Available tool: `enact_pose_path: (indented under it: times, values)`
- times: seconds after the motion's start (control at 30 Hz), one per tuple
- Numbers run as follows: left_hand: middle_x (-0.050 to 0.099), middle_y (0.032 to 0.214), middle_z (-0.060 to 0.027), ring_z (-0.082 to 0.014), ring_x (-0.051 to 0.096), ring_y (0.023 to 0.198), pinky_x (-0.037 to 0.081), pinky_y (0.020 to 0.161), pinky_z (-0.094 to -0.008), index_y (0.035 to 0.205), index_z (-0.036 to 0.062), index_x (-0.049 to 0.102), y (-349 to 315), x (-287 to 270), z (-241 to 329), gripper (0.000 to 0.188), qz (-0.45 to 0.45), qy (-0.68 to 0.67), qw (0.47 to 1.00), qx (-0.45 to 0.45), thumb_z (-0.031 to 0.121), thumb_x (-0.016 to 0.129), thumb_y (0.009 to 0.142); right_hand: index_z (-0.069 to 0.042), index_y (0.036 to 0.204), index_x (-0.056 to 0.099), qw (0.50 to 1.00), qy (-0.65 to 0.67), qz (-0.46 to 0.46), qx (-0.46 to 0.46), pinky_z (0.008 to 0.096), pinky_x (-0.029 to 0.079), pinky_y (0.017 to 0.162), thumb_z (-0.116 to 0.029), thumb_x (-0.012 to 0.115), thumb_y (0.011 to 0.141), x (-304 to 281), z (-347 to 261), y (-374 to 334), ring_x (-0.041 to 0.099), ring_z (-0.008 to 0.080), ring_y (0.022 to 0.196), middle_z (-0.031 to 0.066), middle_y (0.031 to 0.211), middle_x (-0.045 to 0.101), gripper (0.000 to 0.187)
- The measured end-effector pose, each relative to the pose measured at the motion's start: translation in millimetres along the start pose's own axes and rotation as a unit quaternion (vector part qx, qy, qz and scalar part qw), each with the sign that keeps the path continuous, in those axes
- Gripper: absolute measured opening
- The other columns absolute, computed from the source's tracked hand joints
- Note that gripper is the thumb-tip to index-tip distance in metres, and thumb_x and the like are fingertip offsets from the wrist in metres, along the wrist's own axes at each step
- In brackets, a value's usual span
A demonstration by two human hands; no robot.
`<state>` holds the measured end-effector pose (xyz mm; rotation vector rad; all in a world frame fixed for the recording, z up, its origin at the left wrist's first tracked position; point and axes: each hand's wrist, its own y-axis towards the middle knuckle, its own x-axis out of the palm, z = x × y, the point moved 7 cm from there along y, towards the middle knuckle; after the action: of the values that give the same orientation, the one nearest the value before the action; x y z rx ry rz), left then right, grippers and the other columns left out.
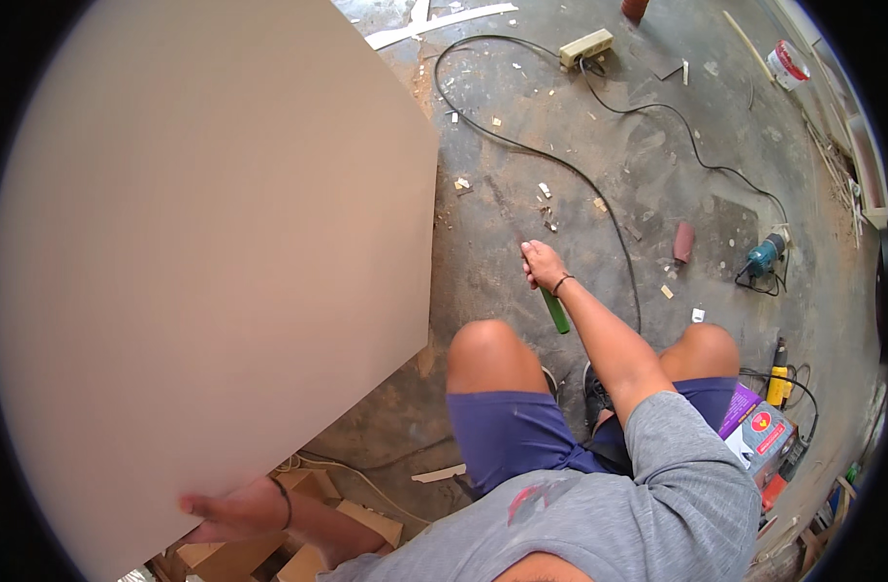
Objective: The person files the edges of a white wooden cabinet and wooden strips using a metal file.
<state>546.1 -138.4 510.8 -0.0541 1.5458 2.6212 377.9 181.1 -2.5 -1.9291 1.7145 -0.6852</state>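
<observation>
A large pale beige board [221,233] fills the left side of the view. At its lower edge, my left hand [240,508] grips the board, the thumb against its face and some fingers out of sight. My right hand [544,267] is closed around a green-handled tool [557,312], held over the floor between my knees and the board's right edge. From the fist a thin dark blade seems to run up and left; it blurs into the floor, so its kind is unclear.
A black cable [611,206] loops over the dusty floor to a power strip [586,47]. To the right lie a teal power tool [765,254], a roll of reddish sandpaper [683,242], a white-and-red tub [787,65] and a yellow tool [778,386]. Cardboard boxes [352,529] sit below the board.
</observation>
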Motion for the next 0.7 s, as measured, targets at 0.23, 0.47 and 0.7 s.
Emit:
enact_pose_path:
  times: [0.23, 0.47, 0.7]
  values:
    - [0.05, 0.114, -0.0246, -0.0305, 0.057, 0.097, 0.053, 0.077, -0.0396, 0.119, -0.0113, 0.037, 11, -14, -24, 0.089, 0.007, 0.114, 0.993, 0.006, 0.065, 0.051, 0.076, -0.007, 0.078, 0.044, 0.984, -0.149, -0.055, -0.084, 0.032, 0.038, 0.037, -0.031, 0.04, 0.091, 25, 26, 91, 0.046, 0.0159, 0.042, 0.0029, 0.057, 0.045, 0.028]
    - [0.054, 0.105, -0.0266, -0.0335, 0.058, 0.096, 0.053, 0.075, -0.0406, 0.117, -0.0115, 0.04, 12, -1, -5, 0.099, -0.038, 0.243, 0.967, 0.069, 0.076, 0.043, 0.071, 0.002, 0.087, 0.048, 0.979, -0.174, -0.075, -0.069, 0.0379, 0.043, 0.041, -0.029, 0.04, 0.09, 54, -2, 141, 0.053, 0.0247, 0.045, 0.0117, 0.06, 0.052, 0.032]
    - [0.048, 0.12, -0.0206, -0.0311, 0.053, 0.104, 0.049, 0.084, -0.0418, 0.122, -0.0073, 0.039, -2, -3, -15, 0.094, 0.018, 0.194, 0.98, -0.034, 0.073, 0.045, 0.073, 0.002, 0.083, 0.047, 0.968, -0.202, -0.092, -0.115, 0.0416, 0.045, 0.048, -0.029, 0.039, 0.091, 66, 2, 137, 0.056, 0.0303, 0.052, 0.0172, 0.066, 0.054, 0.033]
